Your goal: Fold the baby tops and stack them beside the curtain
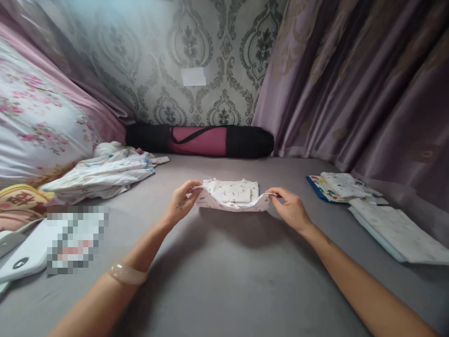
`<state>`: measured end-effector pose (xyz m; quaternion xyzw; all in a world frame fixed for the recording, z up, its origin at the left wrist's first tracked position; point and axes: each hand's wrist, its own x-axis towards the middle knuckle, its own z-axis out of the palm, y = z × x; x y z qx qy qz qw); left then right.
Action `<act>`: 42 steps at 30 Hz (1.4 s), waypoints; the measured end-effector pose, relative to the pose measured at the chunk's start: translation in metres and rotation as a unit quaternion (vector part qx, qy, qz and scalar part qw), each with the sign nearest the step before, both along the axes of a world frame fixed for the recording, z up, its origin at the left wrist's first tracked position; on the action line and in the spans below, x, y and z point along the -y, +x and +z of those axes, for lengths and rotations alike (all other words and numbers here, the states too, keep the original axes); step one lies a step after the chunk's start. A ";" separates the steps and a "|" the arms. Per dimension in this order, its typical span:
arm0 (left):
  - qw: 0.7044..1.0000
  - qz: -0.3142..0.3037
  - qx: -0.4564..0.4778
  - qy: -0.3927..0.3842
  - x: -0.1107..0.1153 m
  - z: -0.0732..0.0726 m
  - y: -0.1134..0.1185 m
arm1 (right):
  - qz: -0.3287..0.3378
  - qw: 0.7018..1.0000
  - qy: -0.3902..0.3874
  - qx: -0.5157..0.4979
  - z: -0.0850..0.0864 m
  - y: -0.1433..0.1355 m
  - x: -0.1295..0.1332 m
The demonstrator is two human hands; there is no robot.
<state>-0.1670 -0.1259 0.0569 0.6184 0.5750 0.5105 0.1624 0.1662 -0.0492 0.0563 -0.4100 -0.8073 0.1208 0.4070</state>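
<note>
A white cloth garment with a small scattered print (232,192) lies partly folded on the grey sheet in the middle. Its near edge is raised off the sheet and sags between my two hands. My left hand (183,202) pinches the left corner of that edge between thumb and fingers. At the right corner, my right hand (289,208) grips the same edge in a like pinch. A smaller folded layer of the garment rests flat behind the raised edge. A pale bangle (128,274) circles my left wrist.
Crumpled light clothes (108,169) lie at left, beside a floral pillow (42,112) and a white device (30,252). Folded cloths (403,229) and a colourful folded stack (343,186) sit at right. Along the patterned wall lies a black and pink bag (199,140); curtains hang on both sides.
</note>
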 end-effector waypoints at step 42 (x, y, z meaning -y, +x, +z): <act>0.913 0.039 0.303 -0.269 -0.016 -0.039 0.007 | -0.218 0.905 -0.363 -0.045 -0.028 -0.039 -0.049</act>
